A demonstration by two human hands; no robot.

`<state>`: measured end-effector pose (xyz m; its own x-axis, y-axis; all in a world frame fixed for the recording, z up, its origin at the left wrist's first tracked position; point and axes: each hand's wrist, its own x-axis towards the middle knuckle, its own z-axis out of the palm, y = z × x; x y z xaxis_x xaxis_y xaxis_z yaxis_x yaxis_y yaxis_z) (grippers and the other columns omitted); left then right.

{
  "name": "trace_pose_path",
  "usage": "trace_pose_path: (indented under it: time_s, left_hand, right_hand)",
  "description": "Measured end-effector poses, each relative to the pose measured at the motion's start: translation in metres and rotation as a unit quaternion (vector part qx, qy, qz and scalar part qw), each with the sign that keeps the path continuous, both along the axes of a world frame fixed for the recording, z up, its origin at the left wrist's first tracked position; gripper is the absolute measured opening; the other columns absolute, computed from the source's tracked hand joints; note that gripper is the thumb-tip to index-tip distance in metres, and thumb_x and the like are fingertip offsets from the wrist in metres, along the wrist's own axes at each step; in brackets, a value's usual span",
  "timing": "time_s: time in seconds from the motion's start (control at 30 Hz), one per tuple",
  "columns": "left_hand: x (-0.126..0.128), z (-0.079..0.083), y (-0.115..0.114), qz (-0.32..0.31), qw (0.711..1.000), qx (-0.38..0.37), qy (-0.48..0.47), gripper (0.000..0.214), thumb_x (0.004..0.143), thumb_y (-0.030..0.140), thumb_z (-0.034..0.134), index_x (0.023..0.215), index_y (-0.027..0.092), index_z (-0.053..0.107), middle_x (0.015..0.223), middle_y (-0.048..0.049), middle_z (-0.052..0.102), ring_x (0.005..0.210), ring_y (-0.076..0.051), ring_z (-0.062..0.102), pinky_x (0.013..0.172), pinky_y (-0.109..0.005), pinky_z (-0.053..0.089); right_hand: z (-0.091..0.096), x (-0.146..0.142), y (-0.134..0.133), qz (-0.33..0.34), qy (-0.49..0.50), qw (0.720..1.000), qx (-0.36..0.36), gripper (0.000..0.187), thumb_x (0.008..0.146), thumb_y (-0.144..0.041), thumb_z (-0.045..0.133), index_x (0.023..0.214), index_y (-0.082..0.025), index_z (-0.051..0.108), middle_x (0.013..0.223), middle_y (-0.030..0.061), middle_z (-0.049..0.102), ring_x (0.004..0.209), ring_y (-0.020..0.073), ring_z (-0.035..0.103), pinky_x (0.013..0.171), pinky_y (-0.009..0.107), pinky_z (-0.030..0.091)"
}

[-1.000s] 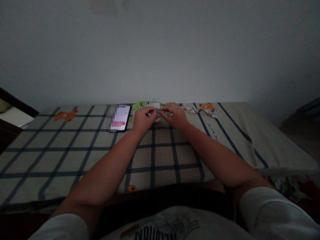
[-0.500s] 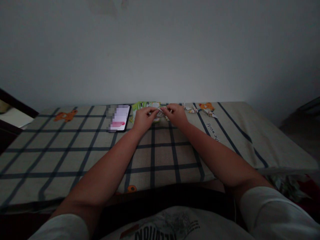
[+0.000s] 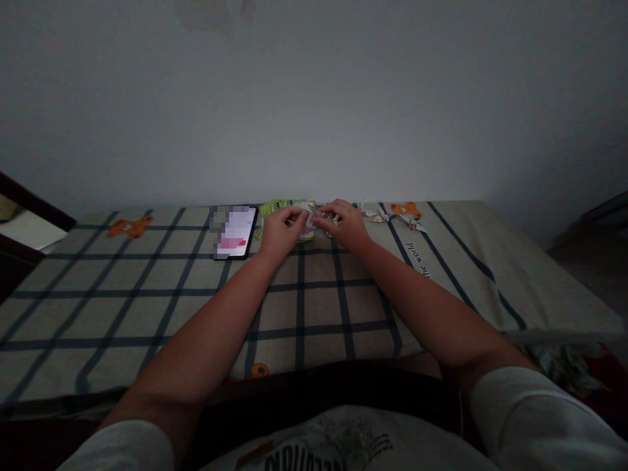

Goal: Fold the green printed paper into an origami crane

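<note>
My left hand point(image 3: 280, 231) is closed in a pinch, thumb and fingertips on a small, thin whitish piece of wrapper point(image 3: 311, 214). From the right, my right hand point(image 3: 344, 224) pinches the same piece, its thumb pointing toward the left hand. The fingertips partly hide the piece, so its exact shape cannot be made out. Just behind and beneath the hands lies green printed packaging point(image 3: 275, 207), partly covered by the left hand. Crumpled whitish and orange scraps point(image 3: 387, 217) lie to the right of my right hand.
A phone point(image 3: 236, 234) with its screen lit lies left of the packaging. The checked cloth point(image 3: 318, 304) covers the table and bears bear prints point(image 3: 128, 227) and lettering. A plain wall point(image 3: 314, 104) rises directly behind the table's far edge.
The fingertips have come slightly apart, showing more of the whitish piece and the packaging between them. The phone and the scraps on the right have stayed put.
</note>
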<state>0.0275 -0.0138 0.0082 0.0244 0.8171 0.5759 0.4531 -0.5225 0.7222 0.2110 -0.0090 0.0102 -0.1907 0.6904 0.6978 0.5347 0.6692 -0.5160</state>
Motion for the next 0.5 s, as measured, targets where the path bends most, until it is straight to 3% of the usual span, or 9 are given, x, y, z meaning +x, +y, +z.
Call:
trace_pose_path:
  time_s: [0.1,0.2,0.33,0.5]
  left_hand:
    - [-0.0004,-0.0002,0.0014,0.008,0.999,-0.026,-0.030,0.021,0.081,0.037,0.063,0.086,0.018,0.071,0.077,-0.0016,0.072,0.066,-0.014,0.062,0.061,-0.025,0.047]
    - [0.0009,0.0007,0.0010,0.003,0.998,-0.046,-0.032,0.019,0.080,0.034,0.063,0.086,0.018,0.069,0.075,-0.0012,0.070,0.064,-0.013,0.060,0.059,-0.025,0.046]
    - [0.0033,0.0027,-0.0004,-0.007,0.997,-0.075,-0.008,0.016,0.075,0.028,0.068,0.088,0.018,0.069,0.074,0.0002,0.069,0.064,-0.013,0.059,0.061,-0.025,0.047]
    - [0.0014,0.0039,0.0009,-0.015,0.995,-0.096,0.028,0.018,0.078,0.034,0.069,0.086,0.018,0.073,0.080,-0.0022,0.073,0.074,-0.018,0.064,0.068,-0.028,0.049]
  right_hand:
    - [-0.0042,-0.0002,0.0012,-0.003,-0.058,0.996,0.062,0.022,0.088,-0.040,0.063,0.088,-0.019,0.068,0.090,0.0081,0.068,0.088,0.0205,0.057,0.084,0.034,0.042]
    - [-0.0076,0.0014,0.0044,-0.028,-0.086,0.994,0.063,0.019,0.092,-0.031,0.057,0.081,-0.019,0.067,0.085,0.0080,0.068,0.085,0.0209,0.056,0.082,0.034,0.042]
    - [-0.0082,0.0031,0.0060,-0.041,-0.098,0.993,0.057,0.021,0.093,-0.031,0.056,0.080,-0.019,0.067,0.083,0.0082,0.067,0.084,0.0214,0.056,0.081,0.036,0.041]
    - [-0.0071,0.0015,0.0018,-0.028,-0.125,0.989,0.080,0.021,0.095,-0.032,0.055,0.089,-0.020,0.072,0.088,0.0085,0.069,0.088,0.0215,0.057,0.082,0.036,0.041]
